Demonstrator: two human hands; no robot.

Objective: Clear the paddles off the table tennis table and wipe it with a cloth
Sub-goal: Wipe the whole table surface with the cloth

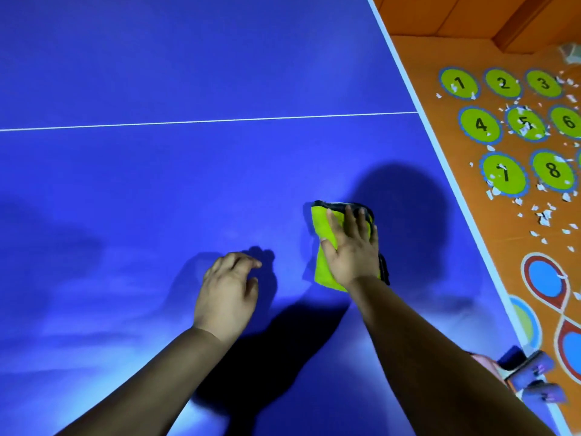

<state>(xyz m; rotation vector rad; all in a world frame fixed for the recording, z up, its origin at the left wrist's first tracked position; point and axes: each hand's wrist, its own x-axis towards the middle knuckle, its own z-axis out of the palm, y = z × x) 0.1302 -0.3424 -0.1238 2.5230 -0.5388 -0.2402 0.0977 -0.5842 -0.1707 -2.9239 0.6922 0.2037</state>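
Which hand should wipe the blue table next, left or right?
Right. The right hand lies flat on the yellow-green cloth, pressing it onto the table. The left hand is beside the cloth, fingers loosely curled, holding nothing.

- On green circles (459, 84) on the orange floor (440, 51), right of the table (220, 58): 1, 2, 3 in the far row.
- Middle row: 4, 5, 6.
- Near row: 7, 8.
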